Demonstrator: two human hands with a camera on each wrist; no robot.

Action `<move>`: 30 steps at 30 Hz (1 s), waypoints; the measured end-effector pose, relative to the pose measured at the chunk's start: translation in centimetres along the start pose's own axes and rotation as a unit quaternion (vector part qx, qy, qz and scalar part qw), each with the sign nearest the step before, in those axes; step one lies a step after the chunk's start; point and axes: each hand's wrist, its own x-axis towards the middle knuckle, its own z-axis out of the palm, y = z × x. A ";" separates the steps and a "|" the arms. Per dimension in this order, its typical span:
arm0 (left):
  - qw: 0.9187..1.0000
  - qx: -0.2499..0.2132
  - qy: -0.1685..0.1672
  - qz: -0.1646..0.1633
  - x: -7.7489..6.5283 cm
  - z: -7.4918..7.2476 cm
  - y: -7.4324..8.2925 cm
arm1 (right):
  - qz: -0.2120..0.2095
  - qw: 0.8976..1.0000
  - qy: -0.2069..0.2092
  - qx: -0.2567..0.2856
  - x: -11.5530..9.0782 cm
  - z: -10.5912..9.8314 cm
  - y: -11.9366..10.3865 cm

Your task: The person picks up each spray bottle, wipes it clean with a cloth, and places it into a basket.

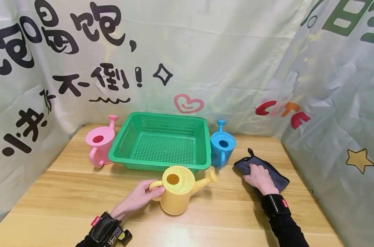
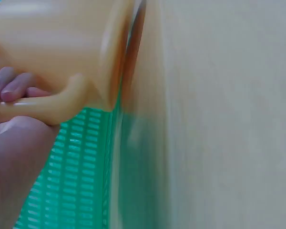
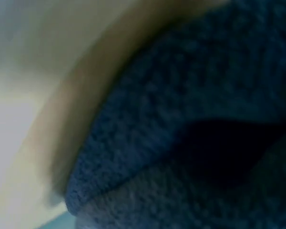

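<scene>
My left hand [image 1: 140,196] grips the handle of a yellow watering can [image 1: 174,202], whose spout points right. The can is upright, its base at or just above the table; I cannot tell which. In the left wrist view, fingers [image 2: 20,87] curl round the handle beside the can's wall [image 2: 62,38]. Further right, my right hand [image 1: 261,177] bunches a dark grey cloth [image 1: 272,171] with black edging and a hanging loop. Folds of that cloth [image 3: 143,114] fill much of the right wrist view, where the hand is hidden.
Behind the yellow can stands a green perforated basket [image 1: 162,164]. A pink watering can [image 1: 103,151] is at its left, a blue watering can [image 1: 219,151] at its right. Printed curtains [image 1: 236,68] border the wooden table [image 1: 66,206] at the back and sides.
</scene>
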 end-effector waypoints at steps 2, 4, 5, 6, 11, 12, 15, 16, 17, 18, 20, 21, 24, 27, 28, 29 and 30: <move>1.000 -0.012 0.012 0.005 0.0 0.3 0.2 | 0.002 1.000 0.004 0.015 -0.1 -0.2 0.3; 0.999 -0.022 0.028 0.018 0.1 0.6 0.5 | -0.002 0.999 0.013 0.037 -0.3 -0.4 0.5; 0.999 -0.025 0.038 0.029 0.2 0.7 0.7 | -0.009 0.998 0.022 0.049 -0.5 -0.5 0.5; 0.997 -0.028 0.051 0.040 0.2 0.9 0.9 | -0.016 0.997 0.036 0.065 -0.7 -0.6 0.6; 0.986 -0.030 0.132 0.098 0.4 1.6 2.3 | -0.026 0.972 0.164 0.169 -2.1 -1.2 0.1; 0.983 -0.032 0.148 0.104 0.4 1.8 2.7 | -0.018 0.960 0.197 0.198 -2.4 -1.3 -0.2; 0.972 -0.036 0.203 0.114 0.7 2.5 4.0 | 0.000 0.914 0.289 0.284 -3.4 -1.6 -1.4; 0.968 -0.040 0.220 0.115 0.8 2.6 4.5 | -0.002 0.897 0.316 0.308 -3.7 -1.7 -1.9; 0.964 -0.044 0.237 0.114 0.9 2.8 5.0 | -0.008 0.880 0.343 0.329 -3.9 -1.8 -2.4; 0.959 -0.049 0.252 0.116 1.0 3.0 5.5 | -0.017 0.863 0.366 0.347 -4.1 -1.9 -2.9; 0.952 -0.061 0.274 0.125 1.3 3.2 6.5 | -0.038 0.836 0.403 0.371 -4.6 -2.1 -3.9; 0.948 -0.066 0.280 0.134 1.5 3.3 7.0 | -0.051 0.824 0.421 0.377 -4.8 -2.3 -4.4; 0.937 -0.085 0.288 0.177 2.0 3.5 8.3 | -0.092 0.782 0.464 0.405 -5.3 -2.7 -6.0; 0.924 -0.109 0.287 0.230 2.5 3.6 9.5 | -0.148 0.724 0.504 0.447 -5.8 -3.4 -7.7; 0.919 -0.117 0.288 0.242 2.7 3.6 9.9 | -0.165 0.702 0.519 0.460 -6.0 -3.7 -8.3; 0.915 -0.124 0.290 0.250 2.9 3.6 10.3 | -0.184 0.680 0.533 0.469 -6.1 -4.0 -9.0; 0.912 -0.130 0.294 0.255 3.1 3.7 10.6 | -0.199 0.660 0.546 0.476 -6.3 -4.3 -9.6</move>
